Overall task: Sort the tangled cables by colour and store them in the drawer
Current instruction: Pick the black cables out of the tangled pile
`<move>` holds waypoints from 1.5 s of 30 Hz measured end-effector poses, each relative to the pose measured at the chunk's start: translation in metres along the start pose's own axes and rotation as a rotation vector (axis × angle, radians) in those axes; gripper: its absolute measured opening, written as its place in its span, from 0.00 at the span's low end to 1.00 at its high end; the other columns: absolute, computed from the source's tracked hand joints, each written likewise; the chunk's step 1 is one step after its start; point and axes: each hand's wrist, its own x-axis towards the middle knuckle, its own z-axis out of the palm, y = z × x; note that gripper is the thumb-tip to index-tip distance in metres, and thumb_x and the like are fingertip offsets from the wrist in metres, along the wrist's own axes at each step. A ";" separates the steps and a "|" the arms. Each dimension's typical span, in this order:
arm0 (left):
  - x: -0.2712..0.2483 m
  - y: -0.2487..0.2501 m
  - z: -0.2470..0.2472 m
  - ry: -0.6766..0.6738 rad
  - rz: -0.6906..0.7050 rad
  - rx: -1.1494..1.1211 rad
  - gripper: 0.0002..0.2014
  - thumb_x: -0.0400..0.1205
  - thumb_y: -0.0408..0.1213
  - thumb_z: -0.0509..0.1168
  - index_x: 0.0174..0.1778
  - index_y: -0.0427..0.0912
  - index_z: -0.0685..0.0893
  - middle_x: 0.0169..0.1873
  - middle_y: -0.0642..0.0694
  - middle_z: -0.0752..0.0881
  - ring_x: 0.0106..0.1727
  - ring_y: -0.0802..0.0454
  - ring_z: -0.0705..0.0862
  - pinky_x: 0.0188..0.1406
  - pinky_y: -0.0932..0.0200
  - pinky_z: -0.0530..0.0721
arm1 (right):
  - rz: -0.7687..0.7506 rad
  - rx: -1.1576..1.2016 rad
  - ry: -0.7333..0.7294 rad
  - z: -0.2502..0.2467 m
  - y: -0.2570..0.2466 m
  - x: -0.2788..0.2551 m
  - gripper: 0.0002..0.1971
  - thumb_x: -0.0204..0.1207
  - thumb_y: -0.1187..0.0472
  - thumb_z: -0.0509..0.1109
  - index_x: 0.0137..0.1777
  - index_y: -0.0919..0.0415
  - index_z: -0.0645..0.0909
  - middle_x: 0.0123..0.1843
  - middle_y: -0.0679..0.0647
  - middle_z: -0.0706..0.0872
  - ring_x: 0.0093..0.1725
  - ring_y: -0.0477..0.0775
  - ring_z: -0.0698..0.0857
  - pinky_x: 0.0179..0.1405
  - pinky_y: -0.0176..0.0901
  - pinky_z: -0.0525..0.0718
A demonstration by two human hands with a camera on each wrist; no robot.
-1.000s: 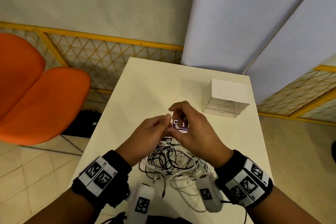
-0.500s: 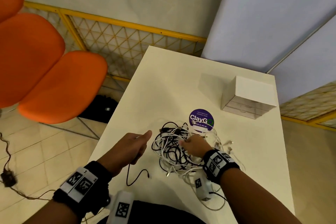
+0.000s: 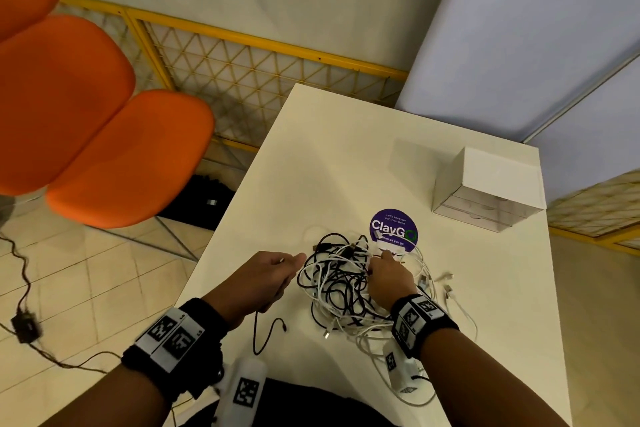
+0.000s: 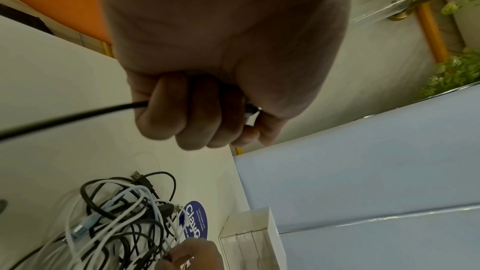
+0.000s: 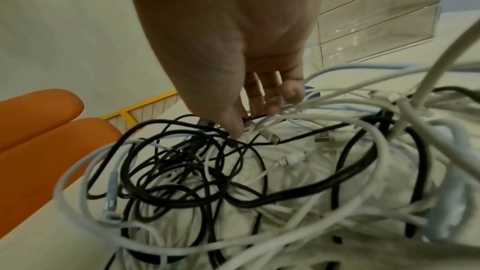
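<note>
Cables sit tangled at frame centre on our table. Our left hand grips one black cable; our right hand pinches a strand; drawer box upper right.

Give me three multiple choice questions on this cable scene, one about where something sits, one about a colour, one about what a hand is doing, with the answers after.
1. Where is the white drawer box?
A. on the table's far right part, beyond the cable tangle
B. on the orange chair
C. on the floor

2. What colour is the cable held by the left hand?
A. white
B. black
C. orange

3. What is the right hand doing?
A. pulling a drawer open
B. lying flat on the table
C. reaching its fingertips into the tangle

Answers:
1 A, the box stands past the round purple sticker.
2 B, a black cable runs out of the curled fingers.
3 C, thumb and fingers meet among the black and white cables.
</note>
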 end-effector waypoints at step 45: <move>0.047 0.056 0.099 0.013 0.114 -0.251 0.19 0.93 0.39 0.52 0.42 0.34 0.80 0.35 0.37 0.82 0.36 0.45 0.79 0.41 0.50 0.78 | -0.116 1.092 0.348 -0.099 -0.045 -0.105 0.11 0.76 0.70 0.74 0.44 0.57 0.74 0.33 0.55 0.87 0.23 0.48 0.83 0.24 0.39 0.81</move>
